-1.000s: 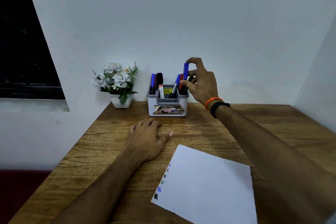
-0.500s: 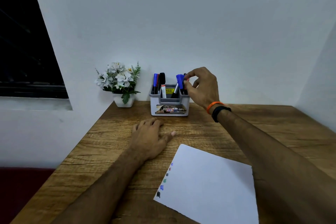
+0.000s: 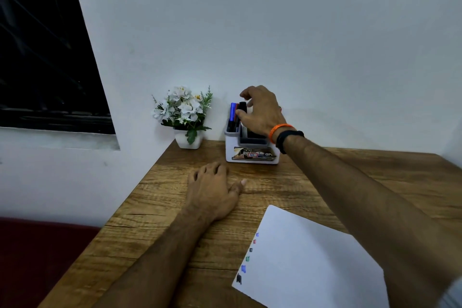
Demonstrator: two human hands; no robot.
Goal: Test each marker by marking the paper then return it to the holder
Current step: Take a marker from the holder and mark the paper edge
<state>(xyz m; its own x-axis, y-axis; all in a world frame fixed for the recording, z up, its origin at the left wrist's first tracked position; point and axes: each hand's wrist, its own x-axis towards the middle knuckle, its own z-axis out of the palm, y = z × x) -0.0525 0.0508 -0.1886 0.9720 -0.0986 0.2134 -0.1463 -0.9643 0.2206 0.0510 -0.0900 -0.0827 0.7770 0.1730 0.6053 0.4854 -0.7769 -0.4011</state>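
The right hand (image 3: 260,112) is now over the left side of the marker holder (image 3: 251,155), at centre frame against the wall. One second ago it held a blue marker above the right compartment; half a second ago that marker was being lowered in. The hand has since let go of it and shifted left. Thumb and fingers are now curled around the black-capped marker (image 3: 243,107), which stands beside a blue marker (image 3: 233,114) in the left compartment. Whether the fingers are already clamped on the cap or only closing on it cannot be told.

The left hand (image 3: 212,189) rests flat and empty on the wooden surface (image 3: 325,182), fingers spread, between the holder and the paper (image 3: 312,262). It has not moved.

The paper lies at lower right of the frame. Six small test marks (image 3: 247,259) run down its left edge.

Judgement: one return cycle is complete. The next cycle is beginning: select the black-capped marker, lift it clear, uncap it, and mark the paper.

A potted white flower arrangement (image 3: 186,114) stands left of the holder.
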